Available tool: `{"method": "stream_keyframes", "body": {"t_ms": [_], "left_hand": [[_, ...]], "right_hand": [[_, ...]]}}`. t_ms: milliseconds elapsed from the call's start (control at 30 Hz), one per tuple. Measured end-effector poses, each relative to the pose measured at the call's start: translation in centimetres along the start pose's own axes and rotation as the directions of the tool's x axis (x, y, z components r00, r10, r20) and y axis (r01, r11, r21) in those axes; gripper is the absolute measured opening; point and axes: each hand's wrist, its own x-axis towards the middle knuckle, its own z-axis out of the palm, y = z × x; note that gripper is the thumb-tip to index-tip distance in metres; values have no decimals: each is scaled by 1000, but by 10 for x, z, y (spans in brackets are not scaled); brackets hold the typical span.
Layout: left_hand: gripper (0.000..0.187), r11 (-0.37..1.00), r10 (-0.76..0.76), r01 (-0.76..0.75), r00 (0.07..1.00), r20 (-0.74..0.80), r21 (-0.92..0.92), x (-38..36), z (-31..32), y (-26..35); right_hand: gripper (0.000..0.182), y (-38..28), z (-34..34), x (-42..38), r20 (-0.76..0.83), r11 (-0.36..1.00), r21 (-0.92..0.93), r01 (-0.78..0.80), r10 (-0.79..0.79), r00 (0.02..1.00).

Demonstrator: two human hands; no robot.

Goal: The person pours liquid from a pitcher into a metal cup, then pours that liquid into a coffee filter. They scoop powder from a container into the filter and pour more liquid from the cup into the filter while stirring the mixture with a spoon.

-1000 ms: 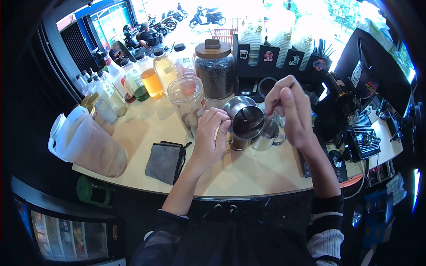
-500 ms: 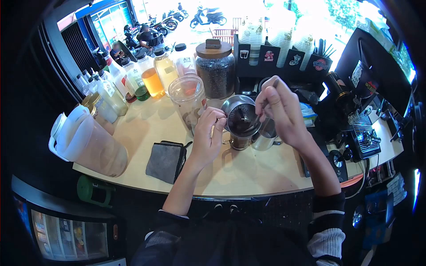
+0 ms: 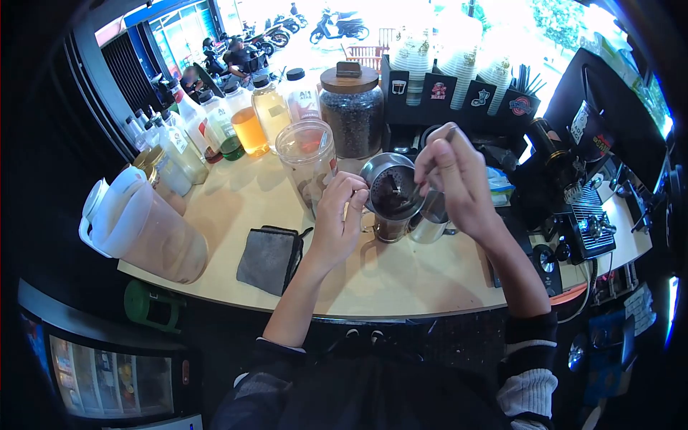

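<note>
In the head view, my left hand (image 3: 342,206) pinches the rim of a round metal coffee filter (image 3: 370,172) at its left side. Dark, wet contents with small bubbles show inside it. The filter sits over a glass mug (image 3: 390,231) holding brown liquid. My right hand (image 3: 453,172) closes around the upper end of a thin spoon (image 3: 418,192), whose lower end dips into the filter. Just right of the mug stands a metal pitcher (image 3: 430,221), partly covered by the right hand.
Left of my hands are a clear plastic jar (image 3: 304,154), a folded grey cloth (image 3: 269,259) and a large plastic pitcher (image 3: 154,233). Behind stand a bean jar (image 3: 351,118), several bottles (image 3: 251,132) and a cup holder (image 3: 438,89). An espresso machine (image 3: 591,215) is at right.
The spoon end has shifted slightly within the filter, and the view has moved a little. Both hands keep their grips.
</note>
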Motion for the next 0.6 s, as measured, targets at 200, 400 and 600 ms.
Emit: {"method": "stream_keyframes", "body": {"t_ms": [200,400,600], "left_hand": [[14,1000,-10,10,1000,6,9,-2,0,-1],[13,1000,5,-5,1000,7,24,-2,0,0],[14,1000,-3,3,1000,-5,2,-1,0,0]], "right_hand": [[25,-1,1,1,-39,999,32,29,-28,999],[24,-1,-2,0,-85,993,99,64,-56,995],[22,2,-1,-1,-62,994,108,22,-15,998]]}}
